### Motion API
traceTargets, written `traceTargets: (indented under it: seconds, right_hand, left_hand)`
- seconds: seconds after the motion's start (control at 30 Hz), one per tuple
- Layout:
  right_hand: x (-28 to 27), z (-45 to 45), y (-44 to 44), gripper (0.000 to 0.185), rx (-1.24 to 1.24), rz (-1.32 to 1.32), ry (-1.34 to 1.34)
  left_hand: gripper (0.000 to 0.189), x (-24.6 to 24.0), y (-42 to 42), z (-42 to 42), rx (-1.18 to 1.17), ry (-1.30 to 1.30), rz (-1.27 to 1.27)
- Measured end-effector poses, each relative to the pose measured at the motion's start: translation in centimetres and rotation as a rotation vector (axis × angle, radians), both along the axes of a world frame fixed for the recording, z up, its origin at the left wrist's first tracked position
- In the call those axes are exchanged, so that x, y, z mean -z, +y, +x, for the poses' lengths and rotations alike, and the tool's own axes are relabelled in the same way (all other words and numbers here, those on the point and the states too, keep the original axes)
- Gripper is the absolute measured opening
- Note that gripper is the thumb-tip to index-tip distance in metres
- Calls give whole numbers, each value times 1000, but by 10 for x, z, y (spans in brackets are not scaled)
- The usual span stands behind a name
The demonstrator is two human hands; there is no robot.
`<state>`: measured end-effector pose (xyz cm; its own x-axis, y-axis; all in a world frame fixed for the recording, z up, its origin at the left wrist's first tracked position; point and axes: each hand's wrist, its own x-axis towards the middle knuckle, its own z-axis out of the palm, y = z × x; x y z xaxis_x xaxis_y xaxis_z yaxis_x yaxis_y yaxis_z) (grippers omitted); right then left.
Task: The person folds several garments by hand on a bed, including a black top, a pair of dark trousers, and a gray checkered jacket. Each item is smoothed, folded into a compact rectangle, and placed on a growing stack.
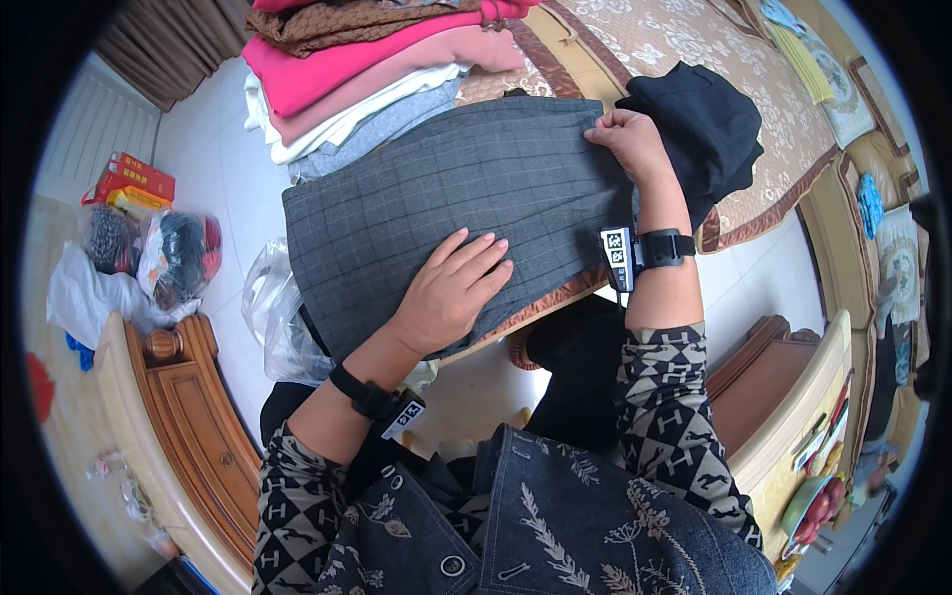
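A grey checked garment is spread before me over the edge of a quilted cover. My left hand rests flat on its near part, fingers extended, gripping nothing. At the garment's far right corner, my right hand pinches the cloth between thumb and fingers. Just beyond that hand lies a crumpled black garment. Behind the checked cloth rises a stack of folded clothes, with a bright pink piece, a dusty pink piece and a light grey piece.
The patterned quilted cover extends beyond the clothes. A clear plastic bag hangs or stands at the left edge. Carved wooden furniture flanks me on the left. Filled bags and red boxes stand farther left. A bowl of fruit sits at right.
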<state>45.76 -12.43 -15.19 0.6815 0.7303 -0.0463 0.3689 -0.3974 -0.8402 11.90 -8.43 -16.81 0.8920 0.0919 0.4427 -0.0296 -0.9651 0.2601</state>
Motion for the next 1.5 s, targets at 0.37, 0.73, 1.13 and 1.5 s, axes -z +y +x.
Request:
traceTargets:
  seconds: [0.37,0.73,1.13,1.5]
  right_hand:
    - [-1,0,7,11,50,210,24]
    - [32,-12,24,14,201,197,-252]
    - [36,-17,18,31,152,177,-156]
    - [16,-11,8,41,105,382,45]
  left_hand:
    - [38,-7,1,6,53,35,-11]
    - [42,-2,-1,7,78,109,-41]
    - [50,-13,27,33,-38,146,-63]
    - [76,2,17,94,-139,317,42]
